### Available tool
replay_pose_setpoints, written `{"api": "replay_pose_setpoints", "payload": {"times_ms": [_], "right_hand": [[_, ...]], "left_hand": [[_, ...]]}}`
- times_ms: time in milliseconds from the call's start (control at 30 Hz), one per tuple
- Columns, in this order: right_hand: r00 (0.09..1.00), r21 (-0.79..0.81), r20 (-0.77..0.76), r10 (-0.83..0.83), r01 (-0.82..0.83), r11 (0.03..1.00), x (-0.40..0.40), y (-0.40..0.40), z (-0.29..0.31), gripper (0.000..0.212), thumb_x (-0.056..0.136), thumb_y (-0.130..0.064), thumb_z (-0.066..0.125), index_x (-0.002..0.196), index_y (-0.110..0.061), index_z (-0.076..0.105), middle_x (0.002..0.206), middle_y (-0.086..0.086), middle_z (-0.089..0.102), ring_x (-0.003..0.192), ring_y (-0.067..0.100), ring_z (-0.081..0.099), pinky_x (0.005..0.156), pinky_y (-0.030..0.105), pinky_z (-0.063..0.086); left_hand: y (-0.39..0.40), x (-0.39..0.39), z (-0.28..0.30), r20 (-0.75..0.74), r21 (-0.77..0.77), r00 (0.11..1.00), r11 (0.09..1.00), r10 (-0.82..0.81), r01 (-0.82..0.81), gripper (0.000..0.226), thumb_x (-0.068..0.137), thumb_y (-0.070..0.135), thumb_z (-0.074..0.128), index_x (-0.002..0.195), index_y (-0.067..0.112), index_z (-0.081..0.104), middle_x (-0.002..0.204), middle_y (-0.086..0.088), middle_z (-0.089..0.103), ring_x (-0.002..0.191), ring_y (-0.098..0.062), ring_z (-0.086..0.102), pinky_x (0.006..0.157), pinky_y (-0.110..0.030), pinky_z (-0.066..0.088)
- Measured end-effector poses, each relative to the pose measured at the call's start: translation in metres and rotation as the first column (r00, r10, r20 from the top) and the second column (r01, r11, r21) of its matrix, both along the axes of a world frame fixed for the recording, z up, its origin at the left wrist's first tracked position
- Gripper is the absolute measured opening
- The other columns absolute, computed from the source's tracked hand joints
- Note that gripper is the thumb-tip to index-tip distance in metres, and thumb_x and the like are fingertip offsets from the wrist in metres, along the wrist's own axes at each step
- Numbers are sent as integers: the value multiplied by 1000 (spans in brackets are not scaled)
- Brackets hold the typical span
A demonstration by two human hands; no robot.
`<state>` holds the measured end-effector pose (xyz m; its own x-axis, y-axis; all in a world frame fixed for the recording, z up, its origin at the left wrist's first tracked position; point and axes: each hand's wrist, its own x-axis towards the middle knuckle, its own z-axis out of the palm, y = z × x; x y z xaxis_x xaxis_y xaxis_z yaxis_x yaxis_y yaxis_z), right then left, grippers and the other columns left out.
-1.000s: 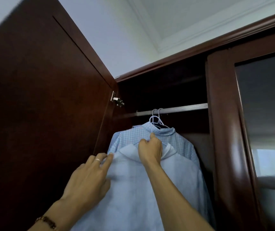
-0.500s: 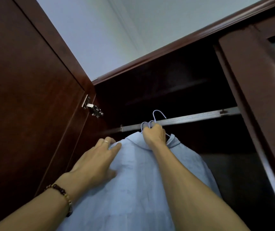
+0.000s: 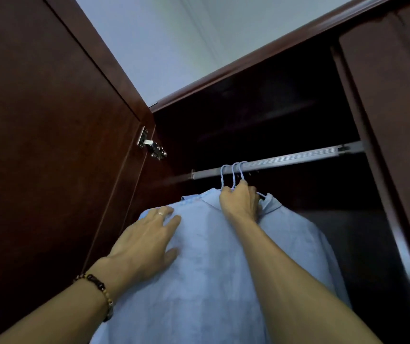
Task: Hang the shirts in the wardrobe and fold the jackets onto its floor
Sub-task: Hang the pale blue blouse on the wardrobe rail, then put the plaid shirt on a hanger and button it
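A light blue shirt (image 3: 211, 269) hung inside the open wardrobe (image 3: 385, 120), its collar just below the metal hanging rail (image 3: 285, 160) that ran across the upper part of the compartment. Three pale hanger hooks (image 3: 233, 170) sat side by side over the rail toward its left end, close together. The right hand (image 3: 239, 201) was at the collar, fingers curled around the neck of the nearest hanger just under the rail, so that it gripped the hanger at the top of the shirt. The left hand (image 3: 146, 244) lay flat on the shirt's left shoulder, fingers straight and slightly spread, pressing the fabric; a ring showed on one finger and a beaded bracelet (image 3: 97, 291) circled the wrist. The edge of another pale blue collar (image 3: 191, 197) showed behind the front shirt on the left. The wardrobe's dark red-brown door (image 3: 50, 145) stood open on the left, with a metal hinge (image 3: 150, 146) at its inner edge near the rail's left end. The interior behind the shirt was dark.
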<state>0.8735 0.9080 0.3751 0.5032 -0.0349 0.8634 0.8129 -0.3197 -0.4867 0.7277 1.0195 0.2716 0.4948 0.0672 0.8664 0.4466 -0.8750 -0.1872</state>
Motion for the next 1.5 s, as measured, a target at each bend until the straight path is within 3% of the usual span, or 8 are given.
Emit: {"api": "replay_pose_setpoints", "payload": {"times_ms": [100, 233, 500, 767, 1000, 1133, 1267, 1500], "right_hand": [[982, 51, 188, -19, 9, 999, -31, -2, -37, 47, 96, -26, 45, 139, -10, 46, 147, 11, 40, 134, 29, 36, 110, 44, 26], [952, -97, 293, 91, -65, 993, -97, -4, -113, 59, 97, -25, 45, 151, -13, 27, 158, 4, 29, 143, 22, 27, 118, 45, 16], [937, -424, 195, 291, -187, 886, -237, -28, -251, 65, 96, -40, 27, 156, -19, 13, 165, 2, 10, 151, 20, 8, 120, 52, 3], [832, -524, 133, 538, -402, 751, -370, -41, -340, 65, 96, -46, 19, 155, -17, 19, 163, 7, 15, 151, 25, 12, 118, 55, 9], [603, -639, 21, 798, -606, 475, -502, -55, -406, 65, 97, -47, 14, 154, -17, 21, 163, 9, 16, 151, 28, 13, 117, 57, 12], [412, -689, -49, 910, -674, 268, -589, -79, -433, 65, 98, -49, 12, 156, -21, 16, 165, 6, 8, 152, 25, 5, 119, 53, 3], [232, -737, -84, 969, -669, 96, -675, -123, -462, 74, 91, -51, 0, 156, -20, 16, 165, 6, 10, 152, 25, 7, 119, 53, 6], [42, -786, -190, 981, -605, -127, -824, -222, -529, 72, 91, -52, 7, 153, -19, 22, 162, 10, 19, 150, 27, 15, 118, 55, 13]], "left_hand": [[-4, -38, -29, 11, -3, 999, 999, 42, -42, 63, 95, 54, 43, 147, 20, 36, 154, -6, 30, 141, -25, 31, 108, -36, 36], [-11, -106, -78, 23, 54, 974, 973, 225, -226, 65, 84, 54, 35, 120, 12, 68, 119, -12, 67, 121, -32, 59, 101, -51, 46], [-57, -232, -182, -120, -11, 908, 914, 402, -406, 71, 88, 55, 34, 135, 7, 57, 137, -16, 56, 140, -34, 38, 114, -59, 21], [-118, -358, -265, -148, -85, 814, 813, 561, -576, 65, 90, 52, 40, 143, 13, 49, 144, -14, 51, 142, -34, 36, 114, -60, 23], [-175, -504, -342, -280, -200, 525, 486, 804, -851, 65, 94, 53, 32, 145, 13, 42, 147, -14, 47, 143, -36, 33, 115, -61, 24], [-234, -589, -376, -329, -297, 349, 255, 877, -920, 66, 93, 54, 31, 142, 13, 46, 144, -15, 50, 141, -36, 37, 111, -61, 31], [-302, -669, -411, -353, -395, 212, 60, 911, -917, 68, 91, 56, 30, 141, 14, 48, 143, -14, 51, 139, -35, 40, 112, -60, 30], [-431, -793, -472, -346, -477, 27, -151, 938, -866, 64, 89, 54, 35, 131, 12, 60, 133, -15, 60, 128, -36, 53, 101, -61, 41]]}}
